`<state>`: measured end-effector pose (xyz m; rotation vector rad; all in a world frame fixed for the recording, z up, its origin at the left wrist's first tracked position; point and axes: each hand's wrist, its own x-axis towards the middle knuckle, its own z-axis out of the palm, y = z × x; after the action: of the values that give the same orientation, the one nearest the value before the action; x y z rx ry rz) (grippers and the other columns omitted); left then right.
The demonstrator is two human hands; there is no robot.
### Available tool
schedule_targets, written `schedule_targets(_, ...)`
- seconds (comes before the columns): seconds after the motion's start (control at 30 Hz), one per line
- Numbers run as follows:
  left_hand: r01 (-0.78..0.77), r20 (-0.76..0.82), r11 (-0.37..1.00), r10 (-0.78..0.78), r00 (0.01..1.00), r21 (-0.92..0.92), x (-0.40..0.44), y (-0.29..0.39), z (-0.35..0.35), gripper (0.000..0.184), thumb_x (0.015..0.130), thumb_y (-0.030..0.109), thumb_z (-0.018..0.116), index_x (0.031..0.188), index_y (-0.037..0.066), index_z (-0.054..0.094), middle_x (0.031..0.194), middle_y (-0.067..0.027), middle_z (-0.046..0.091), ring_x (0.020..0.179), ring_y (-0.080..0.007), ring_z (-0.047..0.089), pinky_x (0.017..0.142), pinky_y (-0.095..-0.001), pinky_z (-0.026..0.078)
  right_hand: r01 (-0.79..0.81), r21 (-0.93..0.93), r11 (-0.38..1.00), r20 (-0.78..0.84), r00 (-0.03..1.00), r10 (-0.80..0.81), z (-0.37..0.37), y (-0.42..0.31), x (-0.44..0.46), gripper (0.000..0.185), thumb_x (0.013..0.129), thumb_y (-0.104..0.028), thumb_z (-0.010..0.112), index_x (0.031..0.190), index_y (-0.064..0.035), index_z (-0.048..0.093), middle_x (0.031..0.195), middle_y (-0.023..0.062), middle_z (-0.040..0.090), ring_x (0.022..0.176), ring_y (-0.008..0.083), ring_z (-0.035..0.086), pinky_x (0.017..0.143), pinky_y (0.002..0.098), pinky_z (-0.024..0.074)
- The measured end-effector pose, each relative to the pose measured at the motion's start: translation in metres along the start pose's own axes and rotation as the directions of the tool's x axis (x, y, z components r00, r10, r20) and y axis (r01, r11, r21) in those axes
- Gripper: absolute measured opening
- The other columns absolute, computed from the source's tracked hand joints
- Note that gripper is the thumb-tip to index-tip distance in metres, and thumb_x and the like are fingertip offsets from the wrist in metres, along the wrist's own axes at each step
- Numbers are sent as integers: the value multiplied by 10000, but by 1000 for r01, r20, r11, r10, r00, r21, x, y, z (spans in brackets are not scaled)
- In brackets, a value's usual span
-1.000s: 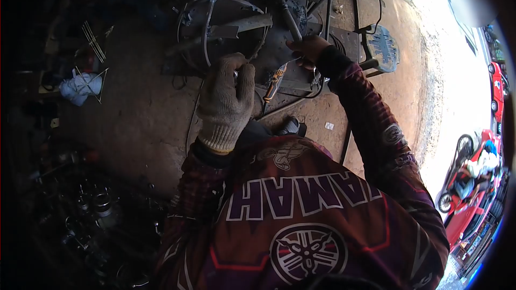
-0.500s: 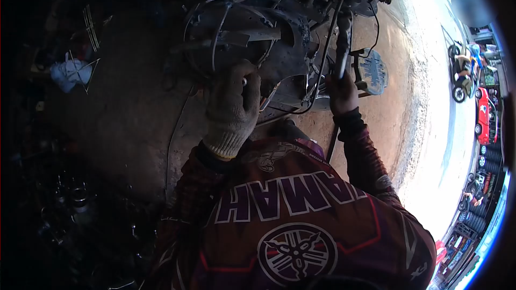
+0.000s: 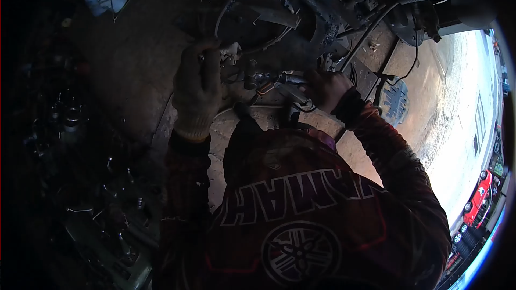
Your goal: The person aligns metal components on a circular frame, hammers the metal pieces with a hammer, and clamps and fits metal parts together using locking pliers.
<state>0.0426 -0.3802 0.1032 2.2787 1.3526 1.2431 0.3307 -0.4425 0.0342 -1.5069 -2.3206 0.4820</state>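
My left hand (image 3: pixel 198 83), in a knitted work glove, is closed around a metal piece whose small round shiny end (image 3: pixel 201 58) shows by the thumb; the rest is hidden. It is at the near left edge of a dark round metal frame (image 3: pixel 274 16) with curved rods and cables. My bare right hand (image 3: pixel 327 90) grips a hammer (image 3: pixel 277 77), its handle lying sideways and its head pointing left toward my gloved hand. The hammer head is apart from the glove. A pale crumpled bit (image 3: pixel 231 52) lies just right of the glove.
Loose wires (image 3: pixel 266 89) hang below the hammer. A ribbed foot pedal or plate (image 3: pixel 395 102) is at right. Several tools (image 3: pixel 121 241) lie in the dark lower left, and a whitish bundle (image 3: pixel 105 0) sits at upper left. A red vehicle (image 3: pixel 478 198) stands across the bright road.
My right hand has swung the hammer from upright at the right to sideways, its head now near the left hand. The view has shifted, and my left hand appears lower and further left.
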Motion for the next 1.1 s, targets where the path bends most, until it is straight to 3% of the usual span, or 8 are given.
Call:
schedule_targets(0.5, -152, 2, 988, 152, 988, 30, 5, -2, 3, 131, 956, 61, 563, 1077, 20, 590, 1025, -102, 679, 802, -177, 678, 636, -276, 545, 32, -4, 999, 33, 999, -32, -22, -12, 8, 334, 898, -407, 615, 933, -75, 618, 697, 120, 638, 662, 312, 678, 559, 419, 542)
schedule_targets(0.6, 77, 14, 987, -76, 997, -140, -1, -1, 2, 120, 959, 54, 551, 1069, 20, 587, 1036, -104, 675, 813, -178, 677, 638, -275, 546, 61, -18, 998, 56, 997, -60, -16, 6, 14, 292, 871, -367, 651, 916, -82, 604, 738, 118, 638, 645, 318, 665, 552, 423, 524)
schedule_targets(0.7, -45, 91, 984, 29, 995, 173, 1, 5, -1, 112, 945, 26, 563, 1054, 15, 584, 1059, -102, 658, 830, -170, 677, 631, -263, 549, 7, -93, 996, 94, 996, 2, -4, 26, 26, 268, 839, -330, 691, 912, -88, 602, 773, 112, 640, 628, 323, 651, 548, 429, 506)
schedule_targets(0.8, 85, 71, 995, -81, 994, -60, 0, -2, 0, 121, 921, -26, 574, 1037, 8, 581, 1076, -97, 636, 833, -161, 672, 616, -253, 554, 46, -68, 997, 105, 994, -39, -19, 15, 27, 257, 852, -341, 673, 899, -95, 613, 742, 105, 637, 626, 319, 651, 550, 436, 506)
schedule_targets(0.87, -274, 25, 933, 276, 961, 233, 4, -6, 2, 143, 906, -52, 582, 1038, 4, 582, 1071, -95, 629, 830, -162, 669, 603, -257, 553, 127, 3, 992, 93, 988, -127, -27, 14, 26, 252, 864, -346, 658, 888, -98, 618, 722, 103, 635, 629, 316, 652, 552, 440, 507)
schedule_targets(0.97, -213, 28, 969, 212, 977, 127, 4, -3, 1, 131, 909, -41, 583, 1036, -6, 581, 1062, -99, 633, 825, -166, 670, 605, -265, 548, 285, -30, 958, 79, 956, -282, -17, 29, 37, 309, 896, -415, 617, 885, -106, 611, 736, 110, 663, 673, 318, 682, 591, 435, 548)
schedule_targets(1.03, -161, 36, 983, 158, 987, 93, 2, -1, 0, 123, 913, -33, 583, 1034, -10, 581, 1057, -99, 637, 827, -167, 672, 608, -262, 548, 23, -121, 992, 89, 996, -12, -12, 37, 49, 287, 875, -401, 644, 903, -116, 627, 746, 97, 656, 658, 305, 673, 581, 419, 544)
schedule_targets(1.1, -95, 39, 993, 93, 995, 65, 1, -1, -1, 116, 916, -25, 583, 1032, -13, 581, 1052, -99, 641, 830, -168, 675, 610, -259, 547, 104, -74, 992, 133, 987, -94, -23, 26, 44, 282, 873, -398, 646, 910, -120, 631, 760, 95, 658, 657, 300, 672, 580, 415, 544)
